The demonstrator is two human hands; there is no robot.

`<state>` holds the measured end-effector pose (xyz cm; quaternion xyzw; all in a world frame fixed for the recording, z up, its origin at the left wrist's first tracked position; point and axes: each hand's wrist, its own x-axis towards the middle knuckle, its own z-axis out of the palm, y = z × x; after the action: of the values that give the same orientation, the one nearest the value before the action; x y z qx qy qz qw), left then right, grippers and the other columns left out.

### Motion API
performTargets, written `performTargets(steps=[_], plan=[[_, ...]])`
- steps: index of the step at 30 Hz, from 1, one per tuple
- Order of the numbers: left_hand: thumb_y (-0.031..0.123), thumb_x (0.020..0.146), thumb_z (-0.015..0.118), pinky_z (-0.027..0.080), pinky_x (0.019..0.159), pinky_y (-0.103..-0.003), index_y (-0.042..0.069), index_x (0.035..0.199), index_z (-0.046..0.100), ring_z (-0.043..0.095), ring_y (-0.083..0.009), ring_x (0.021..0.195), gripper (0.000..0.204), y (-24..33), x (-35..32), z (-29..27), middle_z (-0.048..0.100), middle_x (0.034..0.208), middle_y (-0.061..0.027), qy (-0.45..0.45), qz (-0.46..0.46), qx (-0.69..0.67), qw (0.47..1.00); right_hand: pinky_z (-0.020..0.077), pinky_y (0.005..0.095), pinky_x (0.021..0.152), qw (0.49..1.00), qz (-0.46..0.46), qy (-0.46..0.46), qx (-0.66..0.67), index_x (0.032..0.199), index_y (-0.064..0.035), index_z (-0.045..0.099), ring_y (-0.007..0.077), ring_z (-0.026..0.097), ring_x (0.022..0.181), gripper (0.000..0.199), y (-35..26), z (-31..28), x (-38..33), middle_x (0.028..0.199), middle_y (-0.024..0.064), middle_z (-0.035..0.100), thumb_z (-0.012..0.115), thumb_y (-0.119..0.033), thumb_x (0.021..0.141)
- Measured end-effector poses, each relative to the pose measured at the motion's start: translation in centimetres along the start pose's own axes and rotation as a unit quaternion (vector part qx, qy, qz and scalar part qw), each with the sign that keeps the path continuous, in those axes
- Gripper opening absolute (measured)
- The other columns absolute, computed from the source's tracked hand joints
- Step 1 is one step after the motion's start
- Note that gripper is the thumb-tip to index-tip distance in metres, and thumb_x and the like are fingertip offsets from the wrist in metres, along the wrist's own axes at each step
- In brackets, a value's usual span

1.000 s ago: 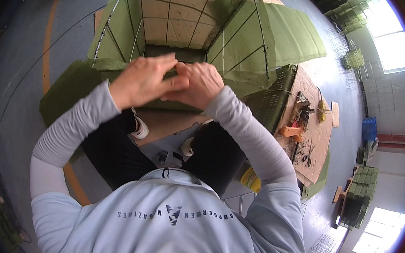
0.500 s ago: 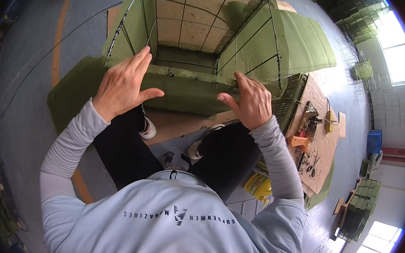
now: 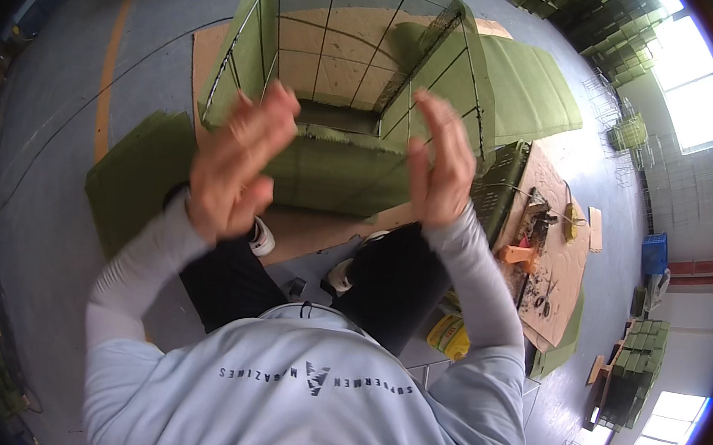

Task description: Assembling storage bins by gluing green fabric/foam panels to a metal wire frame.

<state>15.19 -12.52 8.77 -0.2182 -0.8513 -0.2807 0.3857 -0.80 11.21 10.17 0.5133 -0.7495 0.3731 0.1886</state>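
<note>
Between grips on the green fabric-covered wire-frame box [image 3: 346, 94] standing on the cardboard sheet [image 3: 314, 227] ahead, left hand [image 3: 234, 165] and right hand [image 3: 438, 158] raised above it, fingers spread, holding nothing; likely calling for re-gripping the near padded edge.

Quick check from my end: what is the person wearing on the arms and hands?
Both arms are in long, pale grey sleeves reaching the wrists. The left hand and right hand are bare: no gloves, and no rings or watch that I can make out.
</note>
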Motion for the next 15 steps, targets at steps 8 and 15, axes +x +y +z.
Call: performTargets(steps=[8, 15], plan=[[0.066, 0.096, 0.027, 0.022, 0.115, -0.044, -0.010, 0.140, 0.031, 0.033, -0.0333, 0.136, 0.088, 8.9, -2.1, 13.1, 0.034, 0.144, -0.0241, 0.008, -0.216, -0.328, 0.920, 0.0328, 0.0387, 0.111, 0.787, 0.328, 0.161, 0.497, 0.147, 0.0024, 0.028, 0.0273, 0.046, 0.131, 0.070, -4.3, 6.5, -1.4, 0.144, 0.0200, 0.044, 0.036, -0.050, 0.102], [0.013, 0.092, 0.067, 0.043, 0.056, -0.028, -0.002, 0.083, 0.062, 0.051, -0.0084, 0.063, 0.018, 3.3, -3.8, 14.6, 0.054, 0.066, -0.0028, -0.079, -0.358, -0.236, 0.900, 0.0539, 0.0348, 0.083, 0.785, 0.399, 0.392, -0.267, 0.111, -0.0005, 0.064, 0.0264, 0.069, 0.094, 0.023, 2.0, -14.2, -24.2, 0.104, 0.0155, 0.069, 0.062, -0.011, 0.091]])
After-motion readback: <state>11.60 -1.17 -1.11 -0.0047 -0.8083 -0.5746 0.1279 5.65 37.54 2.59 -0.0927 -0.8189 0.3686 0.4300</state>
